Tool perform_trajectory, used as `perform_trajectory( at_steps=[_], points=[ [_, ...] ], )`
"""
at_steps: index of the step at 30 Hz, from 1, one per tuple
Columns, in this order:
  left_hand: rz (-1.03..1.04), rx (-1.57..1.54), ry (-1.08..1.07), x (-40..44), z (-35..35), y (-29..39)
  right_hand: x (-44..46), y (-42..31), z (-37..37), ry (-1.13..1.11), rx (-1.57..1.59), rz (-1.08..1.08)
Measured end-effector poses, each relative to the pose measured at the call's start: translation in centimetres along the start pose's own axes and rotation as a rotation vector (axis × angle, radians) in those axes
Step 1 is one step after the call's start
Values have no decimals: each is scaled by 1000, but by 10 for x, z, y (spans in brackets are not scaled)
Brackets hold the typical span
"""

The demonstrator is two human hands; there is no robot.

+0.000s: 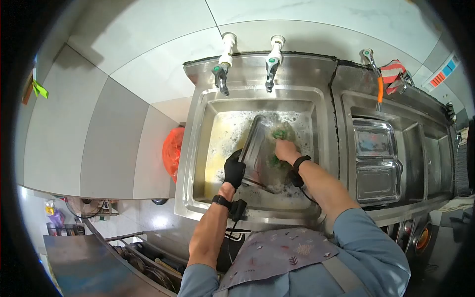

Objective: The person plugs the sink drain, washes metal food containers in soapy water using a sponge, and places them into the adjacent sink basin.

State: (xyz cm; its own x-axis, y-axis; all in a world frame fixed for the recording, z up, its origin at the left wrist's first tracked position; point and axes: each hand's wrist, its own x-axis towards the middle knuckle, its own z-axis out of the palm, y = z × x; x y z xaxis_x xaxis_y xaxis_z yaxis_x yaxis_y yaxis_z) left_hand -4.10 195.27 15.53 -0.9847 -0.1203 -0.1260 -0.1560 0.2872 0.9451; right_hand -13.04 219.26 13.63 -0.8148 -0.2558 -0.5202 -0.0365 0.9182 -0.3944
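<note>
My left hand (234, 169), in a black glove, is closed on the left edge of a rectangular metal tray (254, 137). The tray is tilted and partly under soapy water in the large steel sink (199, 148). My bare right hand (287, 150) is over the tray's right part, its fingers closed around a green scrubbing pad (279, 134). Part of that pad is hidden by the fingers, and suds cover some of the tray.
Two taps (221, 79) (271, 74) hang above the sink's back edge. In the right-hand sink lie two metal trays (374, 138) (378, 181), below a tap with an orange hose (380, 89). A red plastic bag (173, 153) is left of the sink. A striped cloth (393, 76) hangs at the back right.
</note>
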Motion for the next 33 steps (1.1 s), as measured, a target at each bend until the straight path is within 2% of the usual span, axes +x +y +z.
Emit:
perform_trajectory(
  at_steps=[2, 4, 5, 7, 8, 10, 11, 13, 16, 18, 19, 20, 22, 23, 25, 26, 28, 29, 33],
  points=[
    [-10, 21, -5, 3, 0, -1, 3, 1, 6, -42, 3, -39],
    [-25, -34, 14, 3, 2, -3, 2, 1, 10, -104, 215, -120],
    [-37, -84, 27, 4, 3, -4, 0, -1, 10, -106, 210, -123],
    [-133, -176, 16, 5, 3, -5, -4, -5, 9, -277, 644, -81],
    [-133, -180, 24, 8, 2, -16, -7, -7, 7, -280, 637, -85],
    [-59, -88, -52, 12, -1, -30, -14, -12, 5, -349, 860, -176],
    [-65, -209, -77, 8, -1, -33, -17, -16, 3, -353, 854, -179],
    [-94, -135, -94, 21, 1, -73, -22, -20, 0, -465, 1241, -143],
    [-104, -15, -103, 17, 4, -58, -23, -19, -3, -522, 1402, -139],
    [64, 417, 140, 13, 7, -26, -24, -17, -13, -599, 1346, -111],
    [158, 434, 166, 19, 3, -20, -26, -16, -16, -673, 1293, -88],
    [69, 235, 126, 12, 0, 17, -27, -15, -13, -673, 1291, -84],
    [147, 21, 10, 18, -5, 35, -30, -21, -14, -641, 1109, -110],
    [149, 19, 19, 18, -6, 41, -34, -25, -19, -644, 1101, -115],
    [-104, -483, -170, 16, -7, 50, -43, -31, -24, -597, 764, -140],
    [-102, -486, -163, 12, -8, 53, -49, -35, -21, -600, 758, -143],
    [-21, -473, -337, 6, -10, 55, -57, -39, -18, -569, 672, -180],
    [-133, -577, -284, 4, -9, 56, -58, -43, -20, -602, 570, -167],
    [-111, -685, -183, -8, -19, 47, -74, -50, -26, -466, 358, -266]
  ],
)
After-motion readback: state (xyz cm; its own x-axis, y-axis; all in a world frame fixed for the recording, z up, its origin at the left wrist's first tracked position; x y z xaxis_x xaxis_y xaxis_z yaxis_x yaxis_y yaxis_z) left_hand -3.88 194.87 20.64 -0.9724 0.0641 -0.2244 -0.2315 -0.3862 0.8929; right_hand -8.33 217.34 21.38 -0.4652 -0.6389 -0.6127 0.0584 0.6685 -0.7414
